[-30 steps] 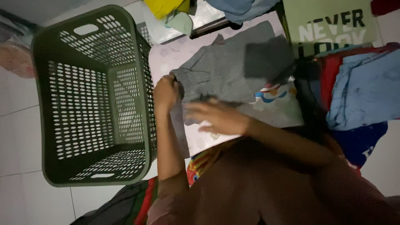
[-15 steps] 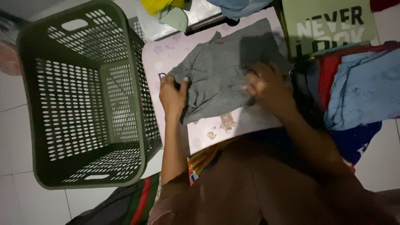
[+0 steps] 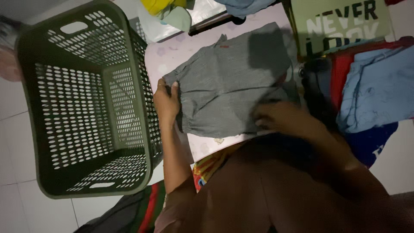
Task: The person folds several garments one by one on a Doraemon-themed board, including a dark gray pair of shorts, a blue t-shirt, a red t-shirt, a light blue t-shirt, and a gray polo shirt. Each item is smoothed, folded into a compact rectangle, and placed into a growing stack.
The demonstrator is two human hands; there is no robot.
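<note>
Matt grey cloth garment [image 3: 228, 95] (perforated plastic basket [image 3: 86, 103]).

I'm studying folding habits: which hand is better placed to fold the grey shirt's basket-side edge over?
Probably the left hand: it rests on the grey shirt edge nearest the basket; the right hand is opposite.

Dim indoor light. White tiled floor [image 3: 13, 172] at left and near, grey grout lines. Dark green perforated laundry basket [image 3: 86, 108] stands on it, left. Pale pink patterned surface [image 3: 172, 56] in the middle. Stacks of folded clothes [image 3: 371, 86] at right.
</note>
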